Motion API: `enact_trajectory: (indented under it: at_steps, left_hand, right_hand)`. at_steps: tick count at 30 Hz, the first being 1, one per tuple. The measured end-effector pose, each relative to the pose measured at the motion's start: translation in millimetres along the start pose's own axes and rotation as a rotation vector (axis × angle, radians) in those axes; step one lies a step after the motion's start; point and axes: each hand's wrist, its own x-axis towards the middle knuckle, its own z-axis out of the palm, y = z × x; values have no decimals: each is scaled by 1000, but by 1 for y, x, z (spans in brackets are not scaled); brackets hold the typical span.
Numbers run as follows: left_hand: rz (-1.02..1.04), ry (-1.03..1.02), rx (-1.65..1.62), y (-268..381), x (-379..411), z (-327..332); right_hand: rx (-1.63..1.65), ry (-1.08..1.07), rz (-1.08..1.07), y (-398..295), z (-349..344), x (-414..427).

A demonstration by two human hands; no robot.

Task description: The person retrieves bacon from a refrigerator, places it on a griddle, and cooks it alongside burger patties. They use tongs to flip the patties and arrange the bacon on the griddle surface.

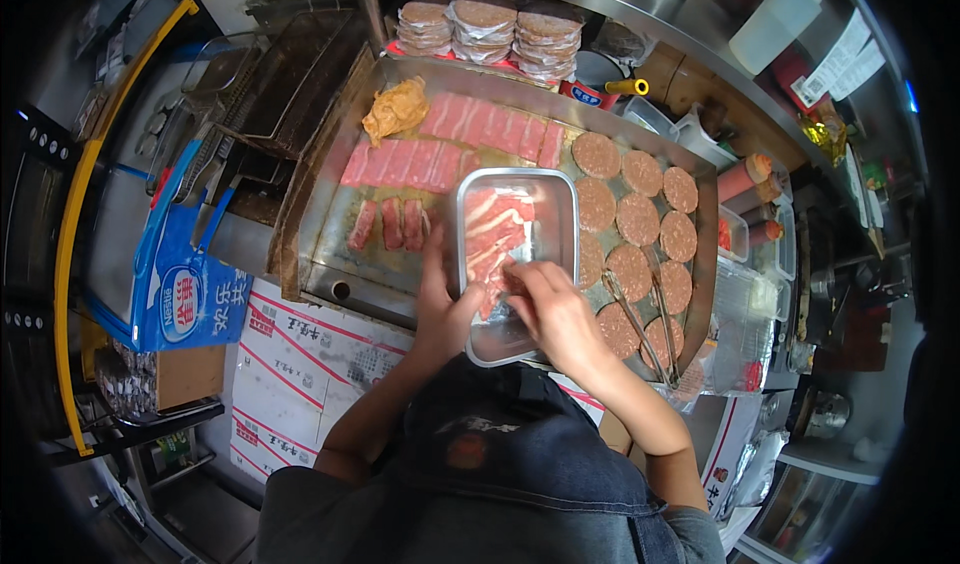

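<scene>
A rectangular metal pan with raw bacon slices in it is held over a flat griddle. My left hand grips the pan's left side, its thumb over the rim near the bacon. My right hand reaches into the pan, its fingertips pinching the lower end of the bacon. Rows of bacon strips lie on the griddle, with a few darker, narrower pieces below them. An orange-brown battered piece of meat sits at the upper left. Round meat patties cover the right part.
Metal tongs lie across patties at the griddle's lower right. Patty stacks stand behind its raised back edge. Fryer baskets are to the left, above a blue Nestlé bag. Squeeze bottles and plastic tubs stand right.
</scene>
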Motion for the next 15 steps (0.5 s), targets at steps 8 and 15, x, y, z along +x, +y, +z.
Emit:
enact_trajectory:
  at_steps: [8, 15]
  left_hand:
    - [-27, 72, -10, -1, -9, 3]
    - [-6, 2, 100, 0, -6, 3]
  right_hand:
    - [-56, 23, 124, 3, 36, 16]
    - [4, 17, 228, 12, 36, 18]
